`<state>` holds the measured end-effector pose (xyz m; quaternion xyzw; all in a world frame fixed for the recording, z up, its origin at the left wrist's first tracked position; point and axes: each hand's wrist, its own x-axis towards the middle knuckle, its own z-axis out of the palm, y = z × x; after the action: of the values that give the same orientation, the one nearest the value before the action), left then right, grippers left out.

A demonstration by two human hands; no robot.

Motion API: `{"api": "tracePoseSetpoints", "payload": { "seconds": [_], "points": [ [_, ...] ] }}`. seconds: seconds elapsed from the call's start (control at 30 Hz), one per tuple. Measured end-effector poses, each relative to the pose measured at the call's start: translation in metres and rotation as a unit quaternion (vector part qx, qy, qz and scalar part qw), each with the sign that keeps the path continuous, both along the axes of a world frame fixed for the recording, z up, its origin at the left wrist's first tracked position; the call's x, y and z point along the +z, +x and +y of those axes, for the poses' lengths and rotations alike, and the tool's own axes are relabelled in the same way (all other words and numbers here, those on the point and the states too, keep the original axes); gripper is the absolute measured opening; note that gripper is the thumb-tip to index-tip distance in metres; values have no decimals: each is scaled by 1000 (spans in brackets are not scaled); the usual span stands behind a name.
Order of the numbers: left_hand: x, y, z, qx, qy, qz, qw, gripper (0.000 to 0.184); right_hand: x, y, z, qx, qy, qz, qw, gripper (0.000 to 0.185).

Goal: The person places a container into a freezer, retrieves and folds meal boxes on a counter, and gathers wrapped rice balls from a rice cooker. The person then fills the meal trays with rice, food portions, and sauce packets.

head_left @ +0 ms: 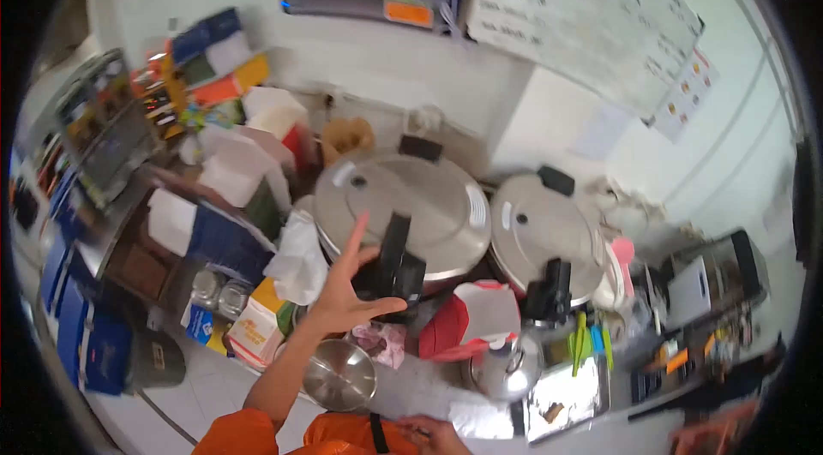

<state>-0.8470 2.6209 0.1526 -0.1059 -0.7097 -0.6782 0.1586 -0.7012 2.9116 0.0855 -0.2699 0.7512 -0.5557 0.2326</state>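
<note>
From the head camera, the left hand [339, 288] is spread wide, thumb and forefinger stretched apart beside the black handle [393, 251] at the front of the large lid [420, 189]; it grasps nothing, and whether skin meets handle I cannot tell. The right hand [441, 436] is low at the lower border of the view, fingers bent, and I cannot tell whether anything is pinched in it. The step in hand seems to be a reach at that handle; getting hold of it would call for bringing thumb and fingers together around its upright part. The large lid sits toward the back edge of the counter [416, 386], a broad, shallow dome of brushed grey metal, its handle blocky and probably hard plastic. To its right is a smaller lid [540, 236] of the same make. Nearer the counter's front edge lie a shiny, round steel bowl [339, 374], a crumpled pinkish cloth [386, 342], a soft red-and-white bag [467, 322] and, further right, a flat tray [576, 395] with bright glare, bright green tongs [581, 342] at its back edge. Toward the left end are a creased, thin white bag [297, 256] and clear, rounded jars [220, 292].
</note>
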Motion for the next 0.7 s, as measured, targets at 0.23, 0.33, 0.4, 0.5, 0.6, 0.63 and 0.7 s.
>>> {"api": "tracePoseSetpoints", "payload": {
  "seconds": [0.23,0.33,0.4,0.5,0.6,0.63,0.7],
  "points": [
    [157,-136,-30,36,-181,107,977,108,68,-117,-145,-101,96,239,961,28],
    [182,-204,-39,81,-224,175,955,90,61,-212,-191,-150,156,229,949,27],
    [216,-213,-48,34,-243,142,959,91,17,-285,-214,-165,196,267,929,30],
    [229,-213,-54,47,-223,118,966,92,-58,-368,-243,-149,185,189,953,32],
    [233,-219,-64,29,-218,113,969,92,-118,-407,-274,-123,274,142,943,38],
    [233,-223,-66,33,-216,112,969,91,-141,-415,-291,-163,333,130,920,40],
    [231,-227,-66,40,-224,111,967,86,-150,-413,-300,-238,368,59,897,44]
  ]
}}
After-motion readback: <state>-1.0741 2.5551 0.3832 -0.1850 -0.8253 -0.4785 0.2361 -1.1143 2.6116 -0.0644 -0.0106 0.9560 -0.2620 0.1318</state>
